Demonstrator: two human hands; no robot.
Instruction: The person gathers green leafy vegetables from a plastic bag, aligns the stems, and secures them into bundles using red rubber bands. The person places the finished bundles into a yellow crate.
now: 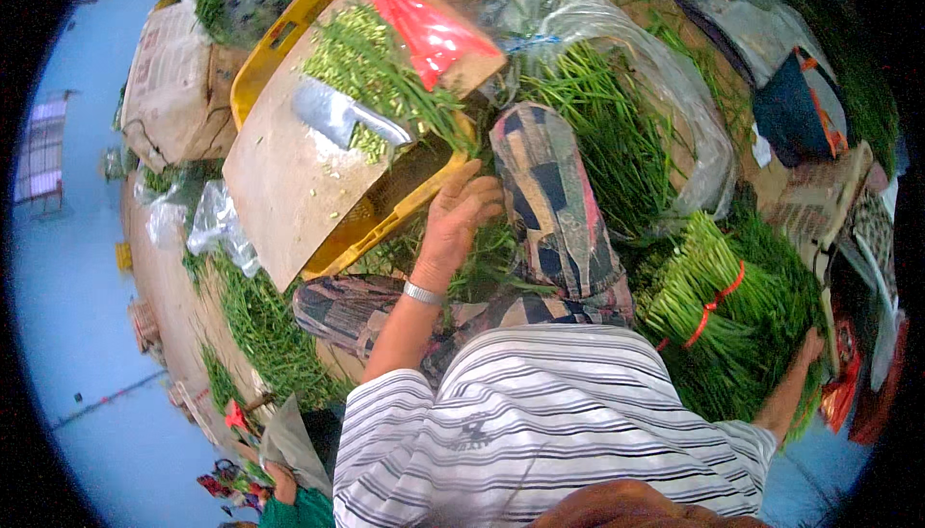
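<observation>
From where I stand it looks like a produce-trimming place, perhaps a packing shed or market corner (I can't tell which); loose green stalks [265,321] litter the brown ground [159,268]; a cleaver [328,112] lies on a board [270,176] across a yellow crate [247,85]; a red-tied bundle [689,282] sits near clear plastic [708,157].

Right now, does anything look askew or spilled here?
Yes: the flat tan board sits askew across the yellow plastic crate, leaving part uncovered, and loose green stalks lie strewn, untied, toward the lower left.
</observation>
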